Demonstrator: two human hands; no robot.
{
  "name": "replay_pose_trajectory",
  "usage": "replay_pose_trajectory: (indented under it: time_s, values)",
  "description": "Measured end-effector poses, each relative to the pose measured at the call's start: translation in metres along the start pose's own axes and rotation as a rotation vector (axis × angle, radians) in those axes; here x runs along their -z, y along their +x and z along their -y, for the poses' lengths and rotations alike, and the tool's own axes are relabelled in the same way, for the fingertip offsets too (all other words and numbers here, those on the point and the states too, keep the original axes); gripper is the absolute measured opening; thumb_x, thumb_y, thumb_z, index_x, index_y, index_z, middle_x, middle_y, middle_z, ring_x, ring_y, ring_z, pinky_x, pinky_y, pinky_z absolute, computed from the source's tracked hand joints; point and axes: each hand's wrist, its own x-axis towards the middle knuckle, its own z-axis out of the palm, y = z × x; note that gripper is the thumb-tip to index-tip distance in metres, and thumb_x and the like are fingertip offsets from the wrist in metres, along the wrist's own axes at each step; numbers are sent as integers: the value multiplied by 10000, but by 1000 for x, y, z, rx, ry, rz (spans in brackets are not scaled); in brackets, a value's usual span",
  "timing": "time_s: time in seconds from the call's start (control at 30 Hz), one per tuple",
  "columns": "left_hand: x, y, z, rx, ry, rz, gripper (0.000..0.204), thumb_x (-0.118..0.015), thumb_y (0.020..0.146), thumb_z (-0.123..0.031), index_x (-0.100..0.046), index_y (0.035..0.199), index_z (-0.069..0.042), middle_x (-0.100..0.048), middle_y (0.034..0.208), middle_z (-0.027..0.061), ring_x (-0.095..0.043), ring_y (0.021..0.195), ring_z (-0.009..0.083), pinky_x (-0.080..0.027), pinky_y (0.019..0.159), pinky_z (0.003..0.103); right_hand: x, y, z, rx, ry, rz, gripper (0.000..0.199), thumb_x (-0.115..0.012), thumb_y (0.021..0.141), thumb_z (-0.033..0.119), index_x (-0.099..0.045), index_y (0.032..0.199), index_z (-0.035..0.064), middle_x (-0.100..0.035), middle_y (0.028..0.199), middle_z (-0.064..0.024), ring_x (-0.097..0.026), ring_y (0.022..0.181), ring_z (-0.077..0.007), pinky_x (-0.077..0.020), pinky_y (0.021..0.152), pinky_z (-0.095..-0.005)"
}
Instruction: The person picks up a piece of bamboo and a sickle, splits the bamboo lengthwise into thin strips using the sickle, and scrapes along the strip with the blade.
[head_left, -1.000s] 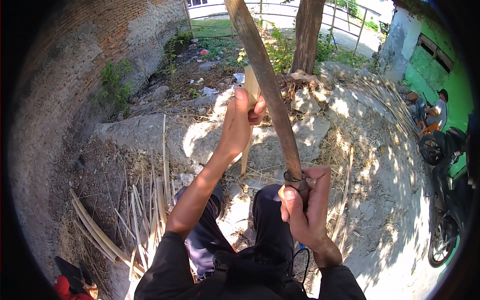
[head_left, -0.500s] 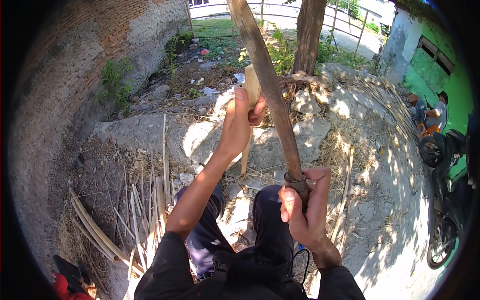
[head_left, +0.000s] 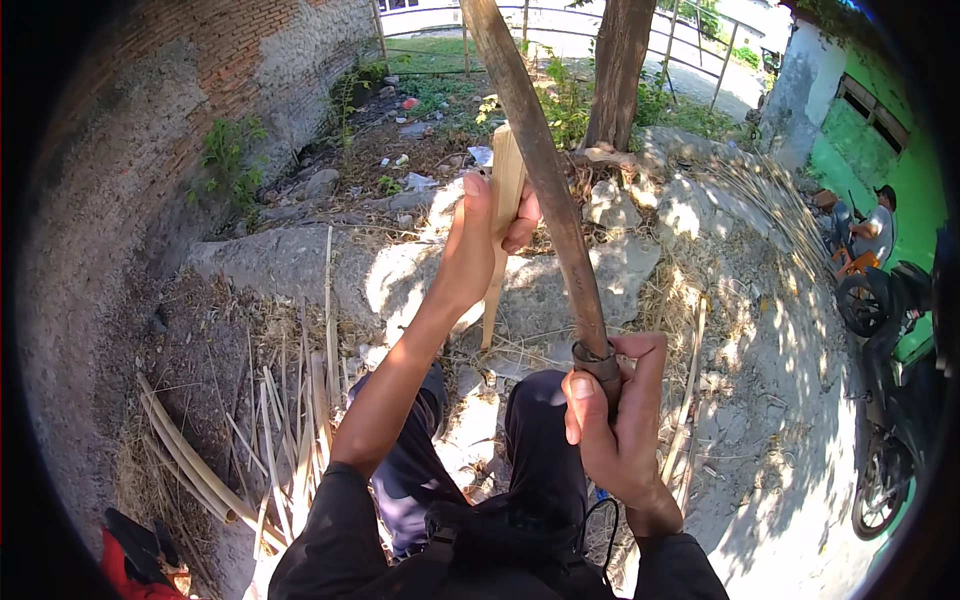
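Observation:
My right hand grips the handle of a machete, whose long, dull brown blade rises up and away to the left, past the top edge of the view. A ring-like collar shows where the blade meets the handle. My left hand, thumb pointing up, is closed round a pale split bamboo piece, held upright just left of the blade. Its lower end narrows and hangs below the hand. The blade runs close beside the bamboo's upper part; whether they touch I cannot tell.
Split bamboo strips lie at lower left, with thicker lengths beside them. A long rock ledge crosses ahead, below a tree trunk. A brick wall stands left. At far right are a person and a motorcycle.
The machete and right hand have shifted very slightly right. The bamboo piece and left hand have moved only a little, with both grips unchanged.

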Motion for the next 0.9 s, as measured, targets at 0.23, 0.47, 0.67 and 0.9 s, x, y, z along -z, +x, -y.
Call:
replay_pose_trajectory:
  time_s: [0.23, 0.47, 0.67, 0.9]
  values:
    - [37, -3, 36, -101, -112, 256, 866, -575, 900, -605, -330, 1514, -46, -517, 1387, 178, -474, 1340, 297, -303, 1165, 470, 12, 3, 5, -42, -43, -53, 351, -619, 959, 54, -342, 1164, -13, -688, 855, -157, -658, 739, -175, -502, 668, -314]
    - [62, -48, 127, 263, 404, 412, 927, -938, 671, -265, -453, 1446, -111, -499, 1428, 127, -433, 1393, 294, -297, 1215, 455, 10, 5, 13, -78, -41, -44, 351, -620, 959, 59, -346, 1168, -8, -693, 847, -159, -661, 716, -173, -506, 672, -319]
    - [29, -65, 183, 216, 377, 169, 451, -811, 852, -396, -545, 688, -71, -518, 620, -36, -476, 610, 93, -411, 573, 307, 8, 3, 19, -65, -17, -37, 349, -612, 962, 62, -344, 1173, -10, -684, 810, -153, -647, 683, -166, -488, 642, -315]
    - [13, -56, 182, 293, 272, -221, 576, -578, 1020, -452, -486, 597, -72, -385, 508, -54, -346, 484, 65, -251, 441, 331, 12, 10, 32, -55, -71, -68, 300, -597, 974, 84, -394, 1171, -13, -652, 733, -95, -613, 635, -139, -452, 595, -297]
